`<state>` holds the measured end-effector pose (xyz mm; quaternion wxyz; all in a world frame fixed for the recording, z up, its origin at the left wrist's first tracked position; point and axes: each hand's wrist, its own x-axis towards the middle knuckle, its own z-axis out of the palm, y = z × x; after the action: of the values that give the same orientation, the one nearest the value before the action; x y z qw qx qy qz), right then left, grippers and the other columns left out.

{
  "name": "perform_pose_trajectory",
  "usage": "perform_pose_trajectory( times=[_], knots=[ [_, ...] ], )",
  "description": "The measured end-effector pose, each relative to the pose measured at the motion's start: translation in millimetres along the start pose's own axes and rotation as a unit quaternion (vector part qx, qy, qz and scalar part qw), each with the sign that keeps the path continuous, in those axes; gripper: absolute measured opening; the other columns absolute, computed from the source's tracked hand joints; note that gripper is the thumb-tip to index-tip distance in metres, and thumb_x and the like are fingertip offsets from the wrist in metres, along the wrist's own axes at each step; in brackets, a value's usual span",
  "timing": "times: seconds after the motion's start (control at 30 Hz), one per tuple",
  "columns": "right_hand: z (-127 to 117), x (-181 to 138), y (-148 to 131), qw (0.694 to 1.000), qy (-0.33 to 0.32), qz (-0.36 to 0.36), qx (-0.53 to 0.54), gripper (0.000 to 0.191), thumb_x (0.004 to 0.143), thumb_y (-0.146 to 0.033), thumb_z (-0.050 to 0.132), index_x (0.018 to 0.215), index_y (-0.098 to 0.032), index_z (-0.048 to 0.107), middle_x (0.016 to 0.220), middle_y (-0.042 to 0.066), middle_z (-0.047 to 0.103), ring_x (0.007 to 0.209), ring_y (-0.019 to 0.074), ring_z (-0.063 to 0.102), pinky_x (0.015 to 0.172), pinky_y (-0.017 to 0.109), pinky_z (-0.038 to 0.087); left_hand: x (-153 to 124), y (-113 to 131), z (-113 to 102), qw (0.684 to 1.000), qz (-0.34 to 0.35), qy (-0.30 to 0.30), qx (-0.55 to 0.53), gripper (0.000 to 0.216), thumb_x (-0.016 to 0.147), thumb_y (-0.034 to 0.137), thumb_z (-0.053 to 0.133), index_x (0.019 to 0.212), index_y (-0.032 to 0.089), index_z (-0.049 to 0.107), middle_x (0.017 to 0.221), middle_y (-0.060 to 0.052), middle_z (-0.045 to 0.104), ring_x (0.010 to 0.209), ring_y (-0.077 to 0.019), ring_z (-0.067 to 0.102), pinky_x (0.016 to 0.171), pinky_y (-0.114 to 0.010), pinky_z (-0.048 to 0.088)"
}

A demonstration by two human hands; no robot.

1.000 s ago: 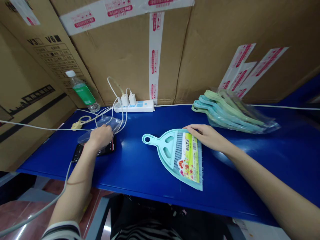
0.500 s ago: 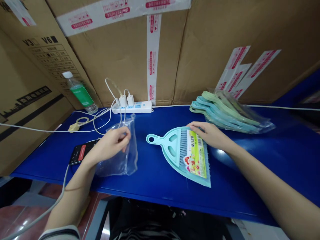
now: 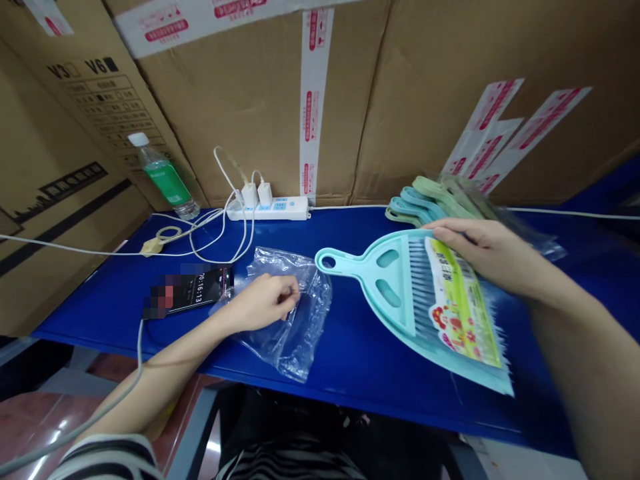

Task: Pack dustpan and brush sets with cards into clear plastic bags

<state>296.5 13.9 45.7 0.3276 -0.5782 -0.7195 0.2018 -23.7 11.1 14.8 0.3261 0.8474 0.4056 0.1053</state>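
Observation:
My left hand (image 3: 263,305) pinches a clear plastic bag (image 3: 295,327) that lies crumpled on the blue table (image 3: 350,347), just right of a black phone (image 3: 190,291). My right hand (image 3: 487,252) grips the wide end of a teal dustpan-and-brush set (image 3: 400,293) with a green and yellow label, lifted and tilted above the table, its handle pointing left toward the bag.
A pile of bagged teal and green dustpan sets (image 3: 440,200) lies behind my right hand. A white power strip (image 3: 270,210) with chargers and cables, and a green-labelled water bottle (image 3: 163,177), stand at the back left. Taped cardboard boxes (image 3: 250,100) wall in the table.
My left hand took the clear bag from beside the phone and drew it right. My right hand lifted the dustpan set off the table and moved it right.

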Motion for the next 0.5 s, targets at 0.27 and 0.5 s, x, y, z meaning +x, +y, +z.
perform_pose_trajectory(
  times=[0.27, 0.5],
  knots=[
    [29, 0, 0, 0.995, -0.098, 0.018, 0.012, 0.052, 0.078, -0.067, 0.039, 0.073, -0.021, 0.062, 0.069, 0.008, 0.066, 0.062, 0.0222, 0.057, 0.058, 0.035, 0.043, 2, -2, -4, 0.999, -0.016, 0.025, -0.02, 0.02, 0.092, 0.028, 0.037, 0.074, 0.022, 0.044, 0.05, 0.008, 0.05, 0.043, -0.009, 0.043, 0.05, -0.022, 0.035],
    [38, 3, 14, 0.995, -0.103, 0.0, -0.005, 0.044, 0.084, -0.058, 0.04, 0.076, -0.024, 0.067, 0.072, 0.005, 0.07, 0.064, 0.0222, 0.061, 0.058, 0.033, 0.044, 4, -3, 1, 0.991, -0.005, 0.027, -0.13, 0.021, 0.093, 0.036, 0.037, 0.08, 0.022, 0.045, 0.05, 0.009, 0.041, 0.045, -0.0088, 0.038, 0.047, -0.022, 0.033]
  ],
)
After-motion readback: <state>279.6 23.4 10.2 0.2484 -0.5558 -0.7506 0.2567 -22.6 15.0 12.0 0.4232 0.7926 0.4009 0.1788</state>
